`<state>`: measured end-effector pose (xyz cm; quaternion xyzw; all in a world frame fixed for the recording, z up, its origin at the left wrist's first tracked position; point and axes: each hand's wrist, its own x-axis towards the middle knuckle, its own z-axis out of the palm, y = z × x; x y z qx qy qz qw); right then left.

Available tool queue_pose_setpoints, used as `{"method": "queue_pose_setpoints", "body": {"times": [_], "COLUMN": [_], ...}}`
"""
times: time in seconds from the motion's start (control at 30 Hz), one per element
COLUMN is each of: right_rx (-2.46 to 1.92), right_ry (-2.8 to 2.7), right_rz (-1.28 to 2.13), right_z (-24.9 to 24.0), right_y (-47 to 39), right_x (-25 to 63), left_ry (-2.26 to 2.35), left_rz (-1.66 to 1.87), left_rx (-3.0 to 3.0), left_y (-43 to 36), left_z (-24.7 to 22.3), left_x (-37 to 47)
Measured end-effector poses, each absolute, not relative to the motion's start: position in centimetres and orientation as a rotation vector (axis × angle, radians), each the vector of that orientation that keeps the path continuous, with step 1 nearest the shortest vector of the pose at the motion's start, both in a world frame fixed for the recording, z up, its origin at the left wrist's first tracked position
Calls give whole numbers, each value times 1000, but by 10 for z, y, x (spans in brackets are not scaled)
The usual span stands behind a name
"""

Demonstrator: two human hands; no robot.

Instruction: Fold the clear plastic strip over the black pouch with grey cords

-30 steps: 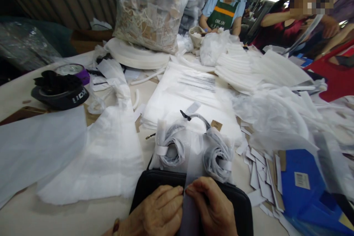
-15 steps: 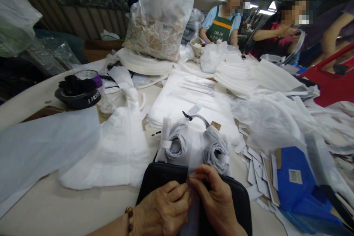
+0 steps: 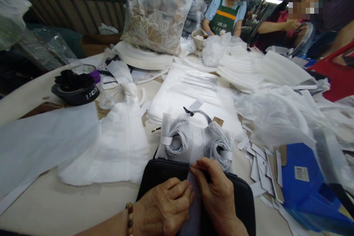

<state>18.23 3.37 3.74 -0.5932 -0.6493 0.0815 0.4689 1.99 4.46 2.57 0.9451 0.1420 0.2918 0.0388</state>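
A black padded case (image 3: 240,195) lies flat in front of me. Down its middle runs a translucent strip (image 3: 195,206), which continues up between two wrapped coils, the left coil (image 3: 177,138) and the right coil (image 3: 218,145). With thumb and forefinger my right hand (image 3: 217,193) pinches the strip near the case's upper edge. Curled fingers of my left hand (image 3: 167,206) press at the strip's left edge; their tips are partly hidden. The coils sit in pale wrapping just beyond the case. A beaded bracelet (image 3: 129,215) is on my left wrist.
White foam sheets (image 3: 190,88) are stacked ahead, with a white bag (image 3: 110,151) to the left. Tape rolls (image 3: 74,88) stand further left. On the right are cut card strips (image 3: 258,169) and a blue package (image 3: 304,184). Two people work across the table.
The view has shifted slightly. My left hand's fingertips sit a little lower along the strip, while my right hand keeps its pinch. The person at the far right has moved.
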Motion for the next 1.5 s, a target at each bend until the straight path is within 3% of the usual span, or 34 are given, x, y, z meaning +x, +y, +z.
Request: {"method": "queue_pose_setpoints", "body": {"times": [0.37,0.57,0.93,1.3,1.5], "right_rx": [-1509,-1490,-1287,-1682,-1450], "right_ry": [-1584,-1578,-2278,-2094,-2140], "right_rz": [-62,-12,-705,-624,-585], "right_z": [28,42,35,30,30], "right_y": [43,35,-10,1,-6], "right_x": [179,187,199,180,185], "left_ry": [424,390,378,463,391], "left_rz": [812,786,809,841,780], "left_rx": [2900,2883,2980,2893,2969], "left_y": [45,44,47,43,44], "left_z": [24,24,22,32,32], "left_x": [18,16,24,18,20]}}
